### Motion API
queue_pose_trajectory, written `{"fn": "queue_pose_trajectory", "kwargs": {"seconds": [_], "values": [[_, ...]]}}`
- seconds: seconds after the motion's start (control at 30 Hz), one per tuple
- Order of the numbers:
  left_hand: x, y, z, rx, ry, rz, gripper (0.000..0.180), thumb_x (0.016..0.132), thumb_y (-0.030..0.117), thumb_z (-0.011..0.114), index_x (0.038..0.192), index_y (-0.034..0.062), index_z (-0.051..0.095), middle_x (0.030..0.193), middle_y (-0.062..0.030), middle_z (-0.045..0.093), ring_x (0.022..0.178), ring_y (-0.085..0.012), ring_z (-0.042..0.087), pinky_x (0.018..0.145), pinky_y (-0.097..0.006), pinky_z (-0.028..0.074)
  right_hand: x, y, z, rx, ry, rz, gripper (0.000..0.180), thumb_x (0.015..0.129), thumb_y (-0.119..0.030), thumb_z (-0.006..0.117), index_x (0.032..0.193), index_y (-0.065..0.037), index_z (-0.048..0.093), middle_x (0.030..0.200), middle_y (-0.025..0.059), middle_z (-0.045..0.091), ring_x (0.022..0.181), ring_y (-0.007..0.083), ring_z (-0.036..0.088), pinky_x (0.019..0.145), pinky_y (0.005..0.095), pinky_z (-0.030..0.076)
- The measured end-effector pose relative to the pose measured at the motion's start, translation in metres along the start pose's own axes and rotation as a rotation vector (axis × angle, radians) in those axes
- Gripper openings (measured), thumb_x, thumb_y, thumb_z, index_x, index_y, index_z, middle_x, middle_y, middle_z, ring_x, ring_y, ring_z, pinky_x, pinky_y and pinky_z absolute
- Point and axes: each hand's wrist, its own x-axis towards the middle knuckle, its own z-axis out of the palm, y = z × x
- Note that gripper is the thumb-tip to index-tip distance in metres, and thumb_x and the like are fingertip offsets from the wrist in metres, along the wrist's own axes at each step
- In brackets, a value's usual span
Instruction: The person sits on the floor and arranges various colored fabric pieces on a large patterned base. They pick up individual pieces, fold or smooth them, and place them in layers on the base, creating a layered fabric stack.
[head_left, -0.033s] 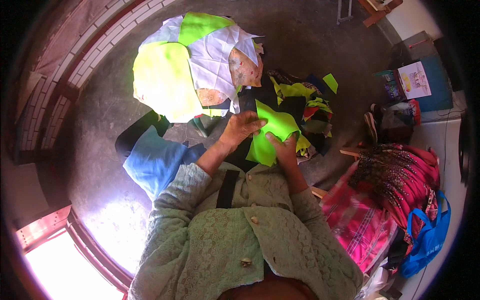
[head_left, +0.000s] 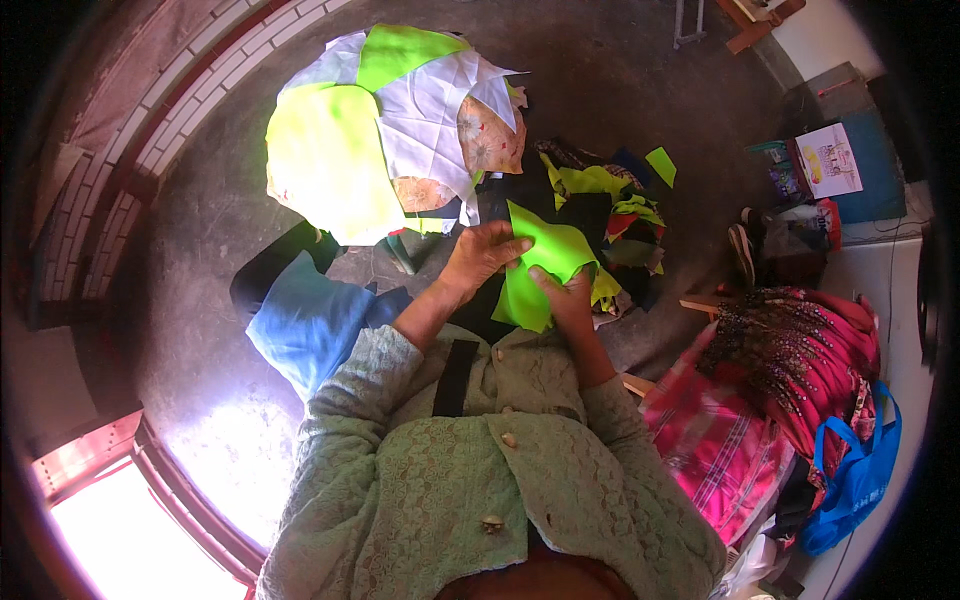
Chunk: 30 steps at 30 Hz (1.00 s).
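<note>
A lime-green piece of fabric (head_left: 550,258) is held in front of my body between both hands. My left hand (head_left: 482,258) pinches its left edge between thumb and fingers. On the lower right side, my right hand (head_left: 568,298) grips the same piece, thumb on top and the other fingers mostly hidden behind it. Beyond my hands, to the left, lies a spread of fabric pieces: a bright yellow-green one (head_left: 335,160), white cloth (head_left: 425,135), a green piece (head_left: 405,52) and a floral piece (head_left: 490,138).
Mixed scraps (head_left: 590,185) lie on the dark floor beyond my right hand, with a small green scrap (head_left: 661,166) beside them. Blue cloth (head_left: 310,320) sits by my left forearm. Pink and red fabrics (head_left: 735,430) and a blue bag (head_left: 855,480) are at the right.
</note>
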Motion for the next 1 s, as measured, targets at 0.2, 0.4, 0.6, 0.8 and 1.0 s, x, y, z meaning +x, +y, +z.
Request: {"fn": "queue_pose_trajectory", "kwargs": {"seconds": [0.2, 0.4, 0.6, 0.8, 1.0], "values": [[0.000, -0.001, -0.001, -0.134, 0.030, 0.049, 0.023, 0.086, 0.022, 0.065, 0.099, 0.0032, 0.064, 0.090, -0.0008, 0.064, 0.082, -0.0089, 0.057, 0.077, -0.025, 0.044, 0.002, -0.003, 0.001, -0.158, -0.087, -0.097, 0.032, 0.077, -0.008, 0.070, 0.107, -0.002, 0.059, 0.098, 0.0039, 0.064, 0.088, 0.0141, 0.060, 0.079, 0.0305, 0.048], [-0.011, 0.022, -0.002, -0.277, 0.031, 0.073, 0.024, 0.084, 0.010, 0.055, 0.104, -0.0008, 0.062, 0.096, -0.0042, 0.064, 0.091, -0.0127, 0.057, 0.084, -0.026, 0.043, 0.000, -0.007, 0.001, -0.212, -0.040, -0.099, 0.023, 0.079, -0.004, 0.067, 0.101, -0.002, 0.061, 0.093, 0.0025, 0.064, 0.086, 0.0114, 0.059, 0.076, 0.0270, 0.047], [-0.021, 0.041, -0.004, -0.160, -0.037, 0.151, 0.025, 0.083, 0.008, 0.053, 0.104, -0.0015, 0.062, 0.097, -0.0038, 0.065, 0.091, -0.0120, 0.057, 0.086, -0.027, 0.042, 0.004, 0.003, -0.003, -0.057, -0.003, -0.116, 0.017, 0.085, -0.008, 0.063, 0.100, 0.000, 0.061, 0.092, 0.0009, 0.063, 0.083, 0.0091, 0.057, 0.071, 0.0256, 0.046], [-0.024, 0.062, -0.012, -0.216, -0.043, 0.248, 0.026, 0.081, 0.006, 0.052, 0.104, 0.0003, 0.064, 0.097, -0.0038, 0.065, 0.091, -0.0120, 0.058, 0.086, -0.027, 0.042, 0.005, 0.001, -0.001, -0.002, 0.043, -0.083, 0.019, 0.084, -0.006, 0.062, 0.103, -0.001, 0.061, 0.096, 0.0020, 0.063, 0.086, 0.0093, 0.058, 0.074, 0.0264, 0.046], [-0.014, 0.100, -0.033, -0.330, -0.018, 0.288, 0.033, 0.078, 0.002, 0.052, 0.110, -0.0009, 0.060, 0.098, -0.0061, 0.065, 0.090, -0.0141, 0.060, 0.084, -0.028, 0.047, 0.005, 0.003, -0.006, -0.043, 0.046, -0.024, 0.025, 0.084, -0.009, 0.063, 0.107, 0.001, 0.059, 0.099, 0.0038, 0.062, 0.088, 0.0130, 0.058, 0.077, 0.0281, 0.046]]}}
